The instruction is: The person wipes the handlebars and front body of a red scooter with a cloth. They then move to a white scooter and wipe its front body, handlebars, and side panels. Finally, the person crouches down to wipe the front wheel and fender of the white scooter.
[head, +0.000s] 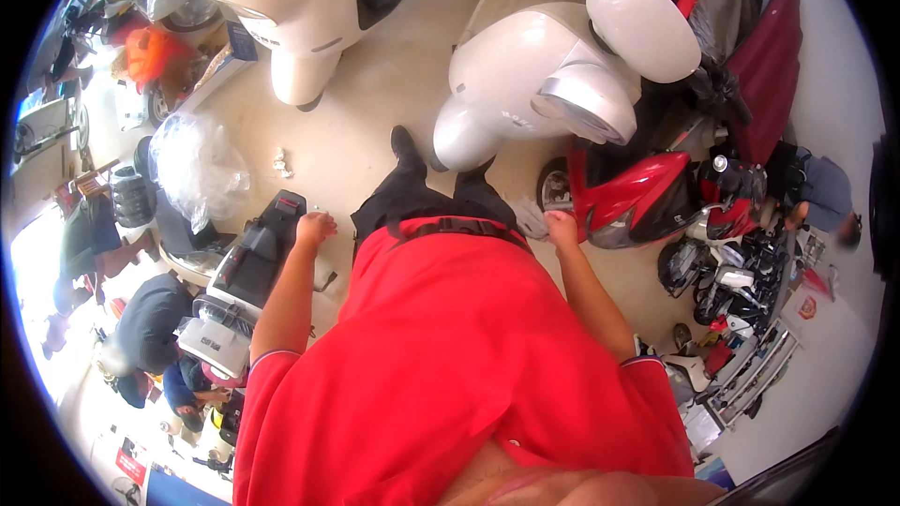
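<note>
My left hand (pixel 316 227) hangs at my side, fingers loosely curled, with nothing seen in it. Just left of it is the dark seat (pixel 260 246) of a white motor scooter with a rear top box (pixel 214 348). Pinched in my right hand (pixel 561 228) is a crumpled pale grey rag (pixel 532 219), hanging beside my thigh. A red motor scooter (pixel 633 200) stands right beyond that hand. Ahead of my feet stands a white scooter (pixel 517 74) with a round headlamp and a large white oval part at its top.
Another white scooter (pixel 288 0) stands ahead on the left. Clear plastic wrapping (pixel 200 169) lies near stacked tyres (pixel 131 197). People crouch at the left (pixel 151 323), and a person (pixel 826 190) is at the right. A metal rack (pixel 752 372) and motorcycle parts (pixel 738 277) line the right wall.
</note>
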{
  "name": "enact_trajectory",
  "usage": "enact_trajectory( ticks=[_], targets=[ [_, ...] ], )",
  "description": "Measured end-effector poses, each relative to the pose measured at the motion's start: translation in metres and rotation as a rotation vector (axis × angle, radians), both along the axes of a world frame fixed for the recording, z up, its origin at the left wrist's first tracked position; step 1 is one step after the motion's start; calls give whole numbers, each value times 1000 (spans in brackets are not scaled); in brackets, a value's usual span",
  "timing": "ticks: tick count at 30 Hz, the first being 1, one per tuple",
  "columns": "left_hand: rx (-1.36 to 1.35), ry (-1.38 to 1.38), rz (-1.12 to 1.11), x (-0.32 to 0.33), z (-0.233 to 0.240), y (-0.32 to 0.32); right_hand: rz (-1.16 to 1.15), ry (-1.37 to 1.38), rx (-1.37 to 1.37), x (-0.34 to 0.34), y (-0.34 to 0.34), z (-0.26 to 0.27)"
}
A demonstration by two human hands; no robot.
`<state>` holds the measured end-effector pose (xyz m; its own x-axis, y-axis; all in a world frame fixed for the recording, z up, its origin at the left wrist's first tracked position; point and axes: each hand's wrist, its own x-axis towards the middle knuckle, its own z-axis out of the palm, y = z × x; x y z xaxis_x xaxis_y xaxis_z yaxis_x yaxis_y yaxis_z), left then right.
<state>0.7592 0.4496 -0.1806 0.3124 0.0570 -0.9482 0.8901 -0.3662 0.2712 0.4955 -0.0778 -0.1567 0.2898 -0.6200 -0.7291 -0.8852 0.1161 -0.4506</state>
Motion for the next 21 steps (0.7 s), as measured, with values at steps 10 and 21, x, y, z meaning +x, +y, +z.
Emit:
enact_trajectory(
  ticks=[10,21],
  targets=[
    [7,-383,-108,-1,-7,-8,92,-54,13,9,28,-14],
    [151,-495,-1273,-16,113,-133,740,154,331,47,120,11]
  ],
)
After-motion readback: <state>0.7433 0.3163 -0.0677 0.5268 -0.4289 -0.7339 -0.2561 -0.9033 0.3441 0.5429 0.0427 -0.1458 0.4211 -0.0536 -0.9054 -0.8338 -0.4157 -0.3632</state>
